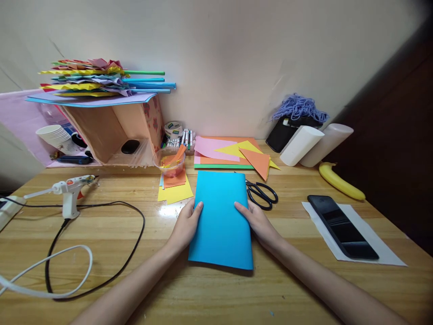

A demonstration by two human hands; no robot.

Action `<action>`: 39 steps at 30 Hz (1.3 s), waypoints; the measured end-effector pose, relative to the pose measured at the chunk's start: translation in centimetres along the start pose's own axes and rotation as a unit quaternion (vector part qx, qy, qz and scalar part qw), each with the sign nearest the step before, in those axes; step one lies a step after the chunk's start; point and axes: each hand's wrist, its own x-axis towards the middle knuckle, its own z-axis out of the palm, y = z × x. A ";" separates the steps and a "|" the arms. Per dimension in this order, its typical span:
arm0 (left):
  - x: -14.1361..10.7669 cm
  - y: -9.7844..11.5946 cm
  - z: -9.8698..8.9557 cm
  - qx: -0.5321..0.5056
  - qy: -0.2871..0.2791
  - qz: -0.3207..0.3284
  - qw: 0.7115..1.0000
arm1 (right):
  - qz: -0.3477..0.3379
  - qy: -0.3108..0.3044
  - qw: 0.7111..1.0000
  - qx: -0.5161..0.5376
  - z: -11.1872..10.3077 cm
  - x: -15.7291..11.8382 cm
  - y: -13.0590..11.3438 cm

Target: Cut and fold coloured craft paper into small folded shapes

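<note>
A blue sheet of paper [221, 221], which looks folded along its right side, is held just over the wooden table by both hands. My left hand [187, 221] grips its left edge, thumb on top and fingers hidden beneath. On the right edge, my right hand [259, 221] pinches the sheet the same way. Black-handled scissors [262, 195] lie beyond my right hand, their blades partly covered by the blue paper. Past the far edge of the sheet rests a stack of coloured paper [216, 149] with yellow and orange cut pieces on it.
At left are a glue gun [71, 194] with looping cables and an open box [111, 131] topped with paper flowers. A plastic tub [169, 162] of paper scraps stands near markers [186, 137]. At right lie a phone [341, 225], a banana [340, 181] and white rolls [301, 144].
</note>
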 end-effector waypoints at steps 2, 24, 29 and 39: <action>0.4 -0.3 -0.5 0.025 0.027 -0.003 0.999 | -0.026 -0.003 0.999 -0.040 -1.0 0.9 0.0; -0.1 6.0 -2.3 0.041 0.067 0.131 0.988 | -0.143 -0.058 0.987 -0.031 2.6 1.8 -9.3; 0.8 11.4 -3.5 0.041 0.058 0.205 0.976 | -0.184 -0.041 0.982 -0.028 3.1 2.6 -12.9; 0.8 14.6 -4.1 -0.015 0.094 0.204 0.974 | -0.192 -0.060 0.978 -0.054 5.0 2.3 -13.8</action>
